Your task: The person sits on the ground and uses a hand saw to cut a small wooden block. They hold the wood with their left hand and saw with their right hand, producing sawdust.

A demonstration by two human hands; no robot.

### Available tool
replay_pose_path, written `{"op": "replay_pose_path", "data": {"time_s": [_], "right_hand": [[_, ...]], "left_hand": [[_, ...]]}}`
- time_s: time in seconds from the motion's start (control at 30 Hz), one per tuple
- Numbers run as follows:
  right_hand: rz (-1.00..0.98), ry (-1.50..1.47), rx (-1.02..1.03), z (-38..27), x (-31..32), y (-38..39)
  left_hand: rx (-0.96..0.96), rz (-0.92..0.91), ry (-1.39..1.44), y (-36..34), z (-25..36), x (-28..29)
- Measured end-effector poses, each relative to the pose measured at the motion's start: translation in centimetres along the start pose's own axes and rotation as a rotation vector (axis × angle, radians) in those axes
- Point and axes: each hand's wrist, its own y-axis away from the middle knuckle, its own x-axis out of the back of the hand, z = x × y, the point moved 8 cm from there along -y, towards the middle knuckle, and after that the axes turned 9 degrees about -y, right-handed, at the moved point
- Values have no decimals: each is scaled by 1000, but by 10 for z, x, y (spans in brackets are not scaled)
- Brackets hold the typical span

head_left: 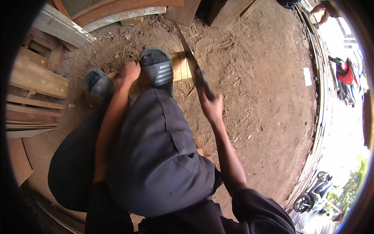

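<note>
My right hand (211, 102) is wrapped round the dark handle of a handsaw (188, 50), whose long blade points away from me. The blade crosses the right end of a pale wooden board (180, 65) lying low over the dirt ground; whether its teeth touch the wood I cannot tell. Between my two feet, my left hand (129, 71) is closed on the board's left part. My right foot, in a grey striped slide sandal (159, 72), presses down on the board. The other sandal (99, 83) is at the board's left end.
Stacked planks and slatted wood (37, 80) stand at the left. Thick timber beams (224, 13) and a curved wooden piece (128, 9) lie ahead. Wood scraps litter the dirt ground (253, 93). Beyond a board edging on the right are motorbikes (344, 76) and another person's arm (320, 13).
</note>
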Motion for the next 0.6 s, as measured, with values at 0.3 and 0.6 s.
{"op": "replay_pose_path", "data": {"time_s": [0.3,0.6], "right_hand": [[-42,29,-56,1,57,127],[18,-80,33,-8,-35,-32]], "left_hand": [[-12,-82,21,9,-2,7],[-32,-48,-24,0,-3,3]]}}
